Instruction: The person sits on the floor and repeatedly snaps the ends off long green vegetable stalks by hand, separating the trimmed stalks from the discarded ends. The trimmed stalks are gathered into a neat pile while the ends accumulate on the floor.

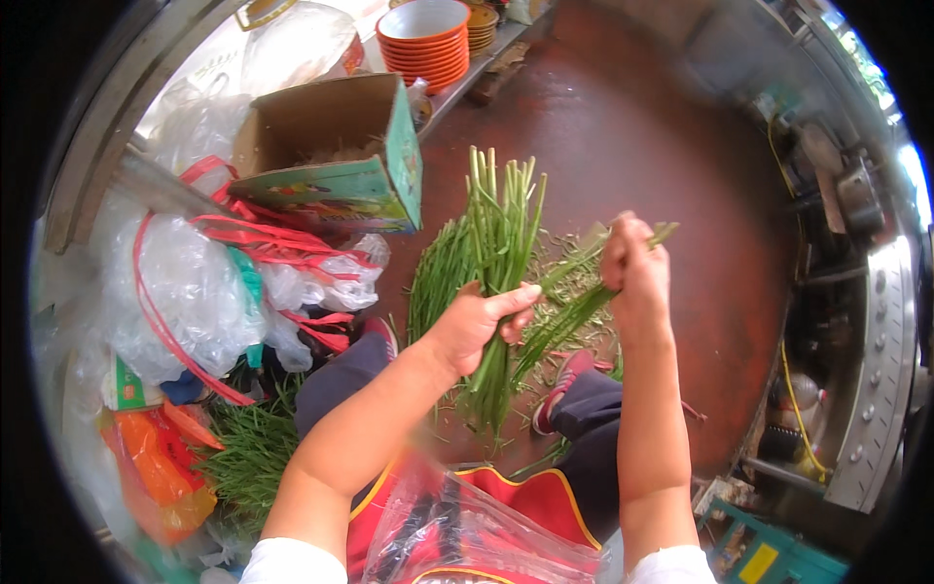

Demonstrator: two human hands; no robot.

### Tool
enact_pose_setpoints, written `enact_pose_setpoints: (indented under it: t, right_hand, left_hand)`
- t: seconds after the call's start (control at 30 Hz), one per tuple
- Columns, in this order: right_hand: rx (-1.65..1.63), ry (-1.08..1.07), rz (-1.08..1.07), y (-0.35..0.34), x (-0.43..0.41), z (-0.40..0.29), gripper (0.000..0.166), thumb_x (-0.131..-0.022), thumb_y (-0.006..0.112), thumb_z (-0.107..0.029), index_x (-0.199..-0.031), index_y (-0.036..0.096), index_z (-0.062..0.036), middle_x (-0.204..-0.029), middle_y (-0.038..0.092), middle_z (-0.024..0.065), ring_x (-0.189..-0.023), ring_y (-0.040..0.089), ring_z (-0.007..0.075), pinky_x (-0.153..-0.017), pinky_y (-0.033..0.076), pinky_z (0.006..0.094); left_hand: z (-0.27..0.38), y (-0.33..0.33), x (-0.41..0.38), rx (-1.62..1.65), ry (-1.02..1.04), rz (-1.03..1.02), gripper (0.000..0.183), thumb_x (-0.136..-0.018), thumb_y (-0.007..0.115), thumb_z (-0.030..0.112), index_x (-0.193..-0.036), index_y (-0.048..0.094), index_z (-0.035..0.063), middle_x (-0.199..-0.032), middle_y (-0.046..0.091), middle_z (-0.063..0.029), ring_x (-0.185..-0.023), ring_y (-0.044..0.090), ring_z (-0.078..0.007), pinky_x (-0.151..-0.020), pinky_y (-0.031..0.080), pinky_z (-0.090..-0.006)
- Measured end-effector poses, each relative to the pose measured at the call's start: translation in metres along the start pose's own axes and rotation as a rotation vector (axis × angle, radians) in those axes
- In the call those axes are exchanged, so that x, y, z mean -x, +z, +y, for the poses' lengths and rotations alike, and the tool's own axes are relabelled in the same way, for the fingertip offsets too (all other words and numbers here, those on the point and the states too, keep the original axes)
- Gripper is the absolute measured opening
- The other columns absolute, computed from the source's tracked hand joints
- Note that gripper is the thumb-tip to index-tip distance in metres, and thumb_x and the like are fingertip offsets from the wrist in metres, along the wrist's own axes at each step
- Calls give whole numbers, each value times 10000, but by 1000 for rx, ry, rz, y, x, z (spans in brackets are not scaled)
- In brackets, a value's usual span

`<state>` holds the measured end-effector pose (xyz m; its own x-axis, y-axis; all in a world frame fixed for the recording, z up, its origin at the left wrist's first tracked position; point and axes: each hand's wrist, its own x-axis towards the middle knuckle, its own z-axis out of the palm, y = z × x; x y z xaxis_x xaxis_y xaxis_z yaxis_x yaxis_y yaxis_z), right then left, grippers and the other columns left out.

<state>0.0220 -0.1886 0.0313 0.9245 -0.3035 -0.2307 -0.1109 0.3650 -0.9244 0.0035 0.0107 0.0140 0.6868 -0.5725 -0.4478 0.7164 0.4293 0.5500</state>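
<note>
A thick bundle of green garlic chives (503, 219) is gripped around its middle by my left hand (485, 325), pale cut stems upward and leaf tips hanging down. To its right, my right hand (636, 259) is closed on a few separate chive stalks (565, 321), whose leaves trail back towards the bundle. Behind my left hand, a pile of chives (441, 274) lies on the floor. Scattered trimmings (576, 281) cover the floor beneath my hands.
On the left stand an open cardboard box (328, 164), a heap of plastic bags (190, 299) with red ties, and more chives (252, 452). Stacked orange bowls (423, 47) sit on a shelf beyond. A metal stove-like unit (872, 379) and a green crate (773, 547) line the right.
</note>
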Motion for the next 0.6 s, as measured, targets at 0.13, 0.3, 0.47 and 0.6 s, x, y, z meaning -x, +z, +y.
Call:
enact_pose_setpoints:
  t: [0.13,0.3,0.47,0.6]
  right_hand:
    - [-52,-40,-54,-22,-6,-1,239,-883,599,-277,-953,597,-48,-635,495,-50,-459,368,15,-398,245,164]
    - [257,41,-2,14,7,3,141,-849,639,-226,-794,629,-97,-555,448,-72,-459,373,36,-418,281,189]
    - [45,-52,61,-2,-1,-2,360,-855,627,-201,-1167,544,-42,-628,461,-47,-486,348,5,-407,248,167]
    - [203,157,-240,15,21,6,226,-898,568,-279,-929,604,-58,-570,444,-46,-476,360,37,-424,256,199]
  left_hand:
    - [5,6,1,-8,10,45,101,-871,587,140,-886,541,51,-638,481,9,-511,389,-59,-479,324,-191]
    - [6,-1,3,12,-30,-3,101,-876,578,149,-893,541,57,-640,487,8,-506,391,-63,-480,327,-190]
    - [7,-5,2,39,-18,-25,118,-855,612,135,-900,571,34,-649,523,-4,-535,452,-80,-503,379,-209]
    - [0,0,-1,-85,6,74,146,-832,652,148,-897,602,28,-707,585,-29,-598,530,-100,-525,424,-232]
